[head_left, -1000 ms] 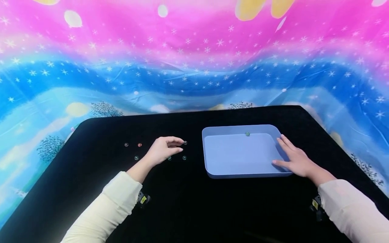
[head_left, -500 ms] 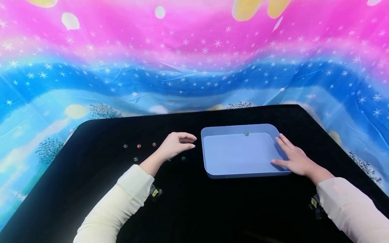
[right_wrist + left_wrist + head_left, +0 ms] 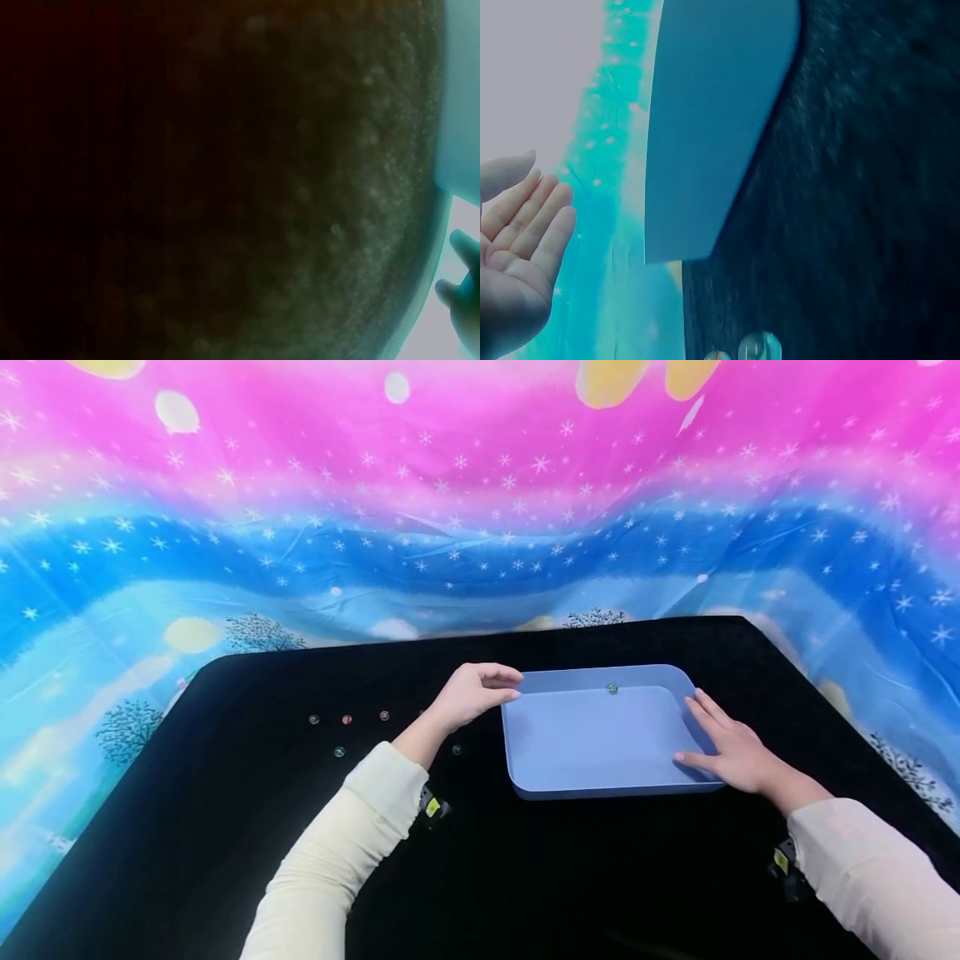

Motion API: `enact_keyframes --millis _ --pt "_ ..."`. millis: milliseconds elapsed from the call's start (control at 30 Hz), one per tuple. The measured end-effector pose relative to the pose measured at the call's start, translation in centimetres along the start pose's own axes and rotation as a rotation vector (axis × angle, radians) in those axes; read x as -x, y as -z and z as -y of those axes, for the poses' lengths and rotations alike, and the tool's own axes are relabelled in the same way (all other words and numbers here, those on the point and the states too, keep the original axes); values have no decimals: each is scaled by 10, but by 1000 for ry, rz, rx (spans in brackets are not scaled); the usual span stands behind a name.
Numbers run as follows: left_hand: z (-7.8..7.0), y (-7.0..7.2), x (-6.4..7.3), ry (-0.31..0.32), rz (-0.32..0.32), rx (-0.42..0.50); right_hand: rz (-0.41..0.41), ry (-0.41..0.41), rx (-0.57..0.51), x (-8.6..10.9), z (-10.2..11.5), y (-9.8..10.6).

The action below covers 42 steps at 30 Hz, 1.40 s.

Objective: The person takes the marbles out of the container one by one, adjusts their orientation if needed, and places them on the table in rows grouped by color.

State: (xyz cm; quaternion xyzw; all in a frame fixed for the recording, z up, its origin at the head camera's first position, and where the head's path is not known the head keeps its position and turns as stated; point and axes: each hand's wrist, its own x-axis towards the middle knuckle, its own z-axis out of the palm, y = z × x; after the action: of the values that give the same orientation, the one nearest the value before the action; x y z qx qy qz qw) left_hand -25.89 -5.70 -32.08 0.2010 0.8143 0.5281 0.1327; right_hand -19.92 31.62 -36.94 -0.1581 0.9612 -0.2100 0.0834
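Observation:
A shallow blue-grey tray stands on a black-covered table, with one greenish glass marble inside near its far wall. My left hand is at the tray's far left corner, fingers fairly straight and thumb spread a little from them. Nothing shows between its fingertips, and touch with the rim cannot be made out. In the left wrist view its palm faces the camera. My right hand rests straight fingers against the tray's right wall, thumb over the inside. Several glass marbles, such as a reddish marble, lie left of the tray.
A pink and blue snowflake-patterned cloth hangs behind the table's far edge. Each wrist carries a small black camera, such as the left wrist camera. My left forearm hides part of the marble rows.
My left hand has moved right and slightly away from me, from over the marbles to the tray's left corner. My right hand and the tray stay in place.

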Motion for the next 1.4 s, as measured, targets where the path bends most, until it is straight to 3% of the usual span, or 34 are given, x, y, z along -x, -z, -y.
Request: enact_keyframes --millis 200,667,1400 --pt "-4 -11 -18 12 39 -5 6 -6 -9 2 -1 1" --pt "-30 -35 -54 -66 121 -65 -5 -16 -42 5 -1 -1" --pt "-50 -60 -92 -110 132 -98 -25 -2 -3 2 3 -2"
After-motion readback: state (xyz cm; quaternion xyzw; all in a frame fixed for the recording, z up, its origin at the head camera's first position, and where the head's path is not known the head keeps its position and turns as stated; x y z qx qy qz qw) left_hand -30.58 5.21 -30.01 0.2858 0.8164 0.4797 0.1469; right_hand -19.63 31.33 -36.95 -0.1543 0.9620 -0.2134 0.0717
